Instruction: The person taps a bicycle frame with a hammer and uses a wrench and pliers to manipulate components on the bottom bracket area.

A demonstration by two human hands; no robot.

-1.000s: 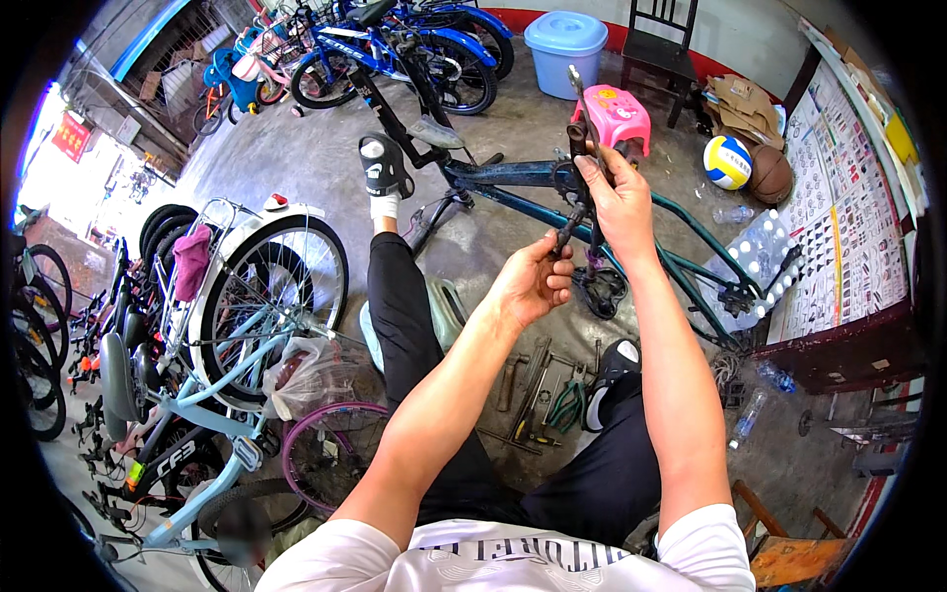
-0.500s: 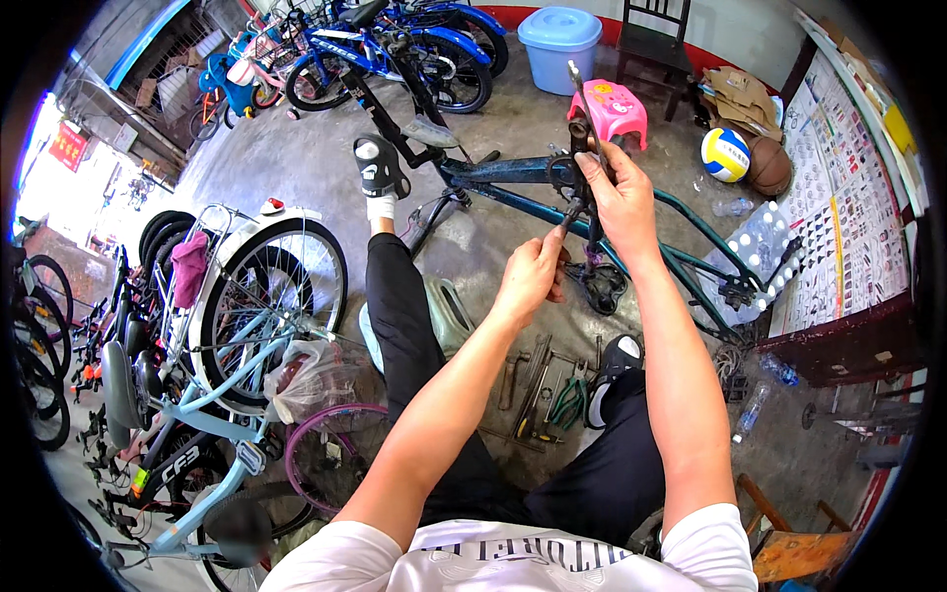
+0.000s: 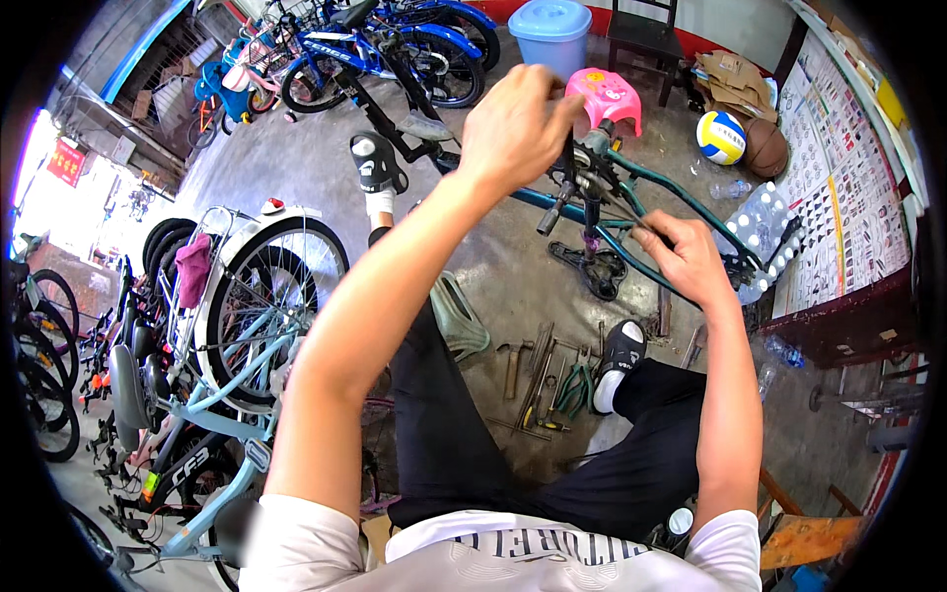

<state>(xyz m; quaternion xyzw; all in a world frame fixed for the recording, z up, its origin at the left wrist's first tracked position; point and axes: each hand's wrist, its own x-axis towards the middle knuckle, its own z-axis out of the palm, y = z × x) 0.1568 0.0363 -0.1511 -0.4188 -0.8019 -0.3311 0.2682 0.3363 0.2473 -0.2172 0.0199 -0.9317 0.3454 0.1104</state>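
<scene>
A teal bicycle frame (image 3: pixel 538 198) without wheels lies tipped in front of me. My left hand (image 3: pixel 518 128) is curled at the upper end of a dark crank arm (image 3: pixel 566 180) by the frame's bottom bracket; its fingertips are blurred. To the right, my right hand (image 3: pixel 683 259) pinches a slender metal rod (image 3: pixel 625 209), whose other end points at the crank area. Below the cranks, the black bicycle saddle (image 3: pixel 592 271) lies against the floor.
Hand tools lie between my feet: a hammer (image 3: pixel 512 370), green-handled pliers (image 3: pixel 574 387) and several rods. A light-blue bicycle (image 3: pixel 232 424) stands at the left. Behind the frame are a pink stool (image 3: pixel 604 97), a blue bin (image 3: pixel 549 39) and a ball (image 3: pixel 721 138).
My left hand has moved up from below the cranks to the crank arm's top. My right hand has left the top and moved down to the right, with the rod. The frame has shifted.
</scene>
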